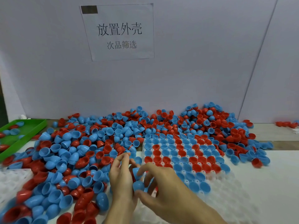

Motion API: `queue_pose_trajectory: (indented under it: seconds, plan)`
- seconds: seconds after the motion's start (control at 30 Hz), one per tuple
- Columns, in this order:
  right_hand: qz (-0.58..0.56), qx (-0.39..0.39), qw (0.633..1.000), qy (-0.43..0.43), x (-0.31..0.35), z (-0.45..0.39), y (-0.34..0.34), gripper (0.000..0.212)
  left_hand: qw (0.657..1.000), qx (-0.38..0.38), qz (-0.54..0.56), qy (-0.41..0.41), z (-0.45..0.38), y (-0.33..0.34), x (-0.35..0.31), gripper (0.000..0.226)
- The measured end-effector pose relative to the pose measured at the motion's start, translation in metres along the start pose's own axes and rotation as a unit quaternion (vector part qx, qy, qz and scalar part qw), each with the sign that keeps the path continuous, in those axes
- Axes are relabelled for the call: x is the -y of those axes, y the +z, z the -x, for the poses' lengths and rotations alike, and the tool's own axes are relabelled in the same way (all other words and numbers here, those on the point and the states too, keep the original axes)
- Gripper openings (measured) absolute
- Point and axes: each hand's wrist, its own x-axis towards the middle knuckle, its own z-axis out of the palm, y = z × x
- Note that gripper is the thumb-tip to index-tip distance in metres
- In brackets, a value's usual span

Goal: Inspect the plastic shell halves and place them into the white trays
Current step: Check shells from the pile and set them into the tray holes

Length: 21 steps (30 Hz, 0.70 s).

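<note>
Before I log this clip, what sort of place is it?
Likely a factory sorting bench: a wall sign in Chinese, a heap of red and blue shells, a white tray partly filled, and a green bin.

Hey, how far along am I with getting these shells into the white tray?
Done: the far rows of the white tray hold red and blue shells. In hand: both hands, left hand and right hand, hold blue shell halves. Left: the tray's near rows sit unfilled, and a big loose pile remains.
</note>
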Motion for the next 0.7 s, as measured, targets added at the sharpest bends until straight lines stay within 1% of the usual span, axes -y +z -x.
queue_pose_trajectory:
  seconds: [0.07, 0.13, 0.17, 0.2, 0.23, 0.27, 0.3, 0.33, 0.37, 0.4, 0.47, 0.53, 0.6, 0.63, 0.67, 0.7]
  plan:
    - [0.009, -0.090, 0.996, -0.022, -0.001, -0.007, 0.000, 0.011, 1.000, 0.022, 0.015, -0.007, 0.001, 0.001, 0.001, 0.012]
    - [0.021, -0.157, 0.987, -0.025, -0.002, -0.013, -0.011, 0.017, 0.999, 0.039, -0.010, 0.005, 0.001, 0.003, 0.004, 0.010]
    - [0.007, -0.164, 0.986, -0.021, -0.003, -0.015, -0.017, 0.019, 0.998, 0.050, -0.024, 0.013, 0.001, 0.003, 0.006, 0.009]
    - [-0.013, -0.148, 0.989, -0.020, -0.003, -0.015, -0.021, 0.015, 0.998, 0.058, -0.028, 0.015, 0.001, 0.003, 0.008, 0.008]
    - [-0.027, -0.112, 0.993, -0.018, -0.004, -0.014, -0.023, 0.008, 0.998, 0.062, -0.024, 0.012, 0.001, 0.003, 0.009, 0.009]
    - [-0.027, -0.067, 0.997, -0.011, -0.004, -0.012, -0.021, 0.012, 0.998, 0.058, -0.024, 0.009, 0.000, 0.002, 0.010, 0.011]
    - [-0.015, -0.022, 1.000, 0.000, -0.007, -0.011, -0.017, 0.021, 0.998, 0.051, -0.029, 0.007, -0.001, 0.001, 0.010, 0.013]
    - [0.005, 0.016, 1.000, 0.013, -0.010, -0.010, -0.010, 0.025, 0.998, 0.042, -0.037, 0.012, -0.002, 0.001, 0.011, 0.012]
    - [0.024, 0.037, 0.999, 0.021, -0.013, -0.009, -0.003, 0.026, 0.998, 0.033, -0.046, 0.021, -0.003, 0.000, 0.012, 0.009]
    - [0.036, 0.040, 0.998, 0.026, -0.016, -0.008, 0.004, 0.028, 0.998, 0.025, -0.055, 0.031, -0.004, -0.001, 0.013, 0.007]
    - [0.040, 0.024, 0.998, 0.031, -0.022, -0.008, 0.011, 0.037, 0.997, 0.015, -0.067, 0.045, -0.004, -0.002, 0.015, 0.007]
    - [0.042, 0.002, 0.999, 0.017, -0.024, -0.006, 0.009, 0.040, 0.997, 0.014, -0.063, 0.046, -0.003, -0.003, 0.015, 0.008]
    - [0.037, -0.030, 0.999, -0.008, -0.023, -0.002, 0.004, 0.035, 0.998, 0.017, -0.049, 0.043, -0.003, -0.003, 0.013, 0.007]
    - [0.037, -0.034, 0.999, -0.012, -0.020, 0.001, -0.001, 0.029, 0.998, 0.016, -0.046, 0.042, -0.004, -0.003, 0.012, 0.007]
    - [0.043, -0.023, 0.999, -0.012, -0.018, 0.005, -0.004, 0.024, 0.998, 0.014, -0.046, 0.044, -0.004, -0.004, 0.012, 0.008]
    - [0.057, 0.004, 0.998, -0.016, -0.017, 0.008, -0.005, 0.020, 0.998, 0.011, -0.046, 0.045, -0.005, -0.005, 0.011, 0.008]
